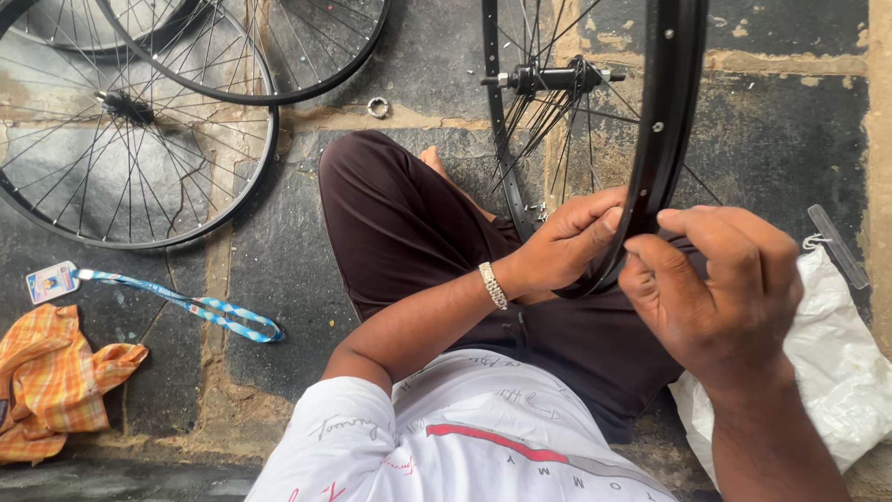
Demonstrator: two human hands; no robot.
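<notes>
I sit cross-legged on a stone floor with a black bicycle wheel rim [662, 112] standing upright over my lap. Its hub [556, 78] and spokes show at the top middle. My left hand [567, 244] grips the lower part of the rim from the left, fingers curled on its edge. My right hand [711, 284] is closed against the rim from the right, fingertips pinched at the rim's inner face; whatever small part it pinches is hidden.
Two more spoked wheels [130, 139] lie on the floor at upper left. A blue lanyard with a card [186, 302] and an orange checked cloth [51, 381] lie at left. A white plastic bag [836, 363] sits at right, a small metal ring [378, 107] above my knee.
</notes>
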